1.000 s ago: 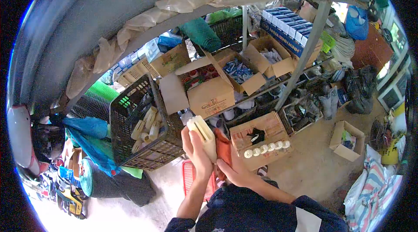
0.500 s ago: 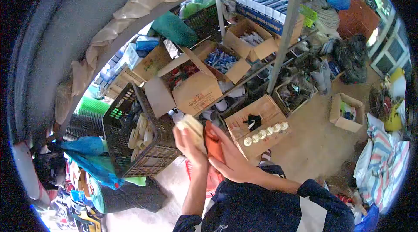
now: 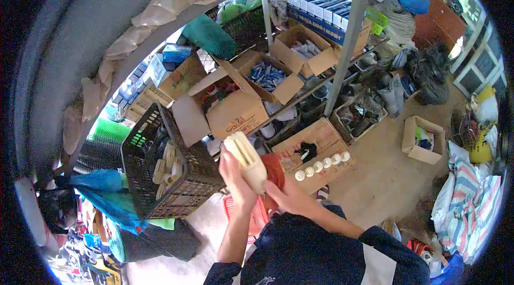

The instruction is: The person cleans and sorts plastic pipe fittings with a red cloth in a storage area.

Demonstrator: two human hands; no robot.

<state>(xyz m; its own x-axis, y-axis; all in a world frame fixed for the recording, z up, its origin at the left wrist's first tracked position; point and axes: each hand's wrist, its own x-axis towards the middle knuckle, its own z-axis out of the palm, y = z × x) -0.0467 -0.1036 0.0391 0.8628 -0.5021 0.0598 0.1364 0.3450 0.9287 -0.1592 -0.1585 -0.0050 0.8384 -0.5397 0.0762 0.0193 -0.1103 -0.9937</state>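
My left hand (image 3: 239, 184) is closed around a cream, block-shaped plastic piece (image 3: 248, 157) with a groove along its edge, held upright before my chest. Fingers of my right hand (image 3: 293, 197) grip a reddish-orange cloth (image 3: 275, 168), right beside the lower end of the cream piece. Similar cream pieces (image 3: 170, 170) lie in a black plastic crate (image 3: 184, 199) to the left. Just beyond my right hand, a row of several round cream ribbed parts (image 3: 318, 166) and a small black item (image 3: 307, 151) rest on a cardboard box (image 3: 321, 135).
Below my hands stands a red basket (image 3: 247, 215). Open cartons (image 3: 238, 118) with small parts fill a shelf ahead, crossed by a metal post (image 3: 348, 44). A small open box (image 3: 423, 151) and a striped sack (image 3: 463, 188) sit on the floor at right.
My left hand has turned the cream piece so its grooved edge shows. My right hand with the cloth has shifted slightly right and lower. The view has moved a little.
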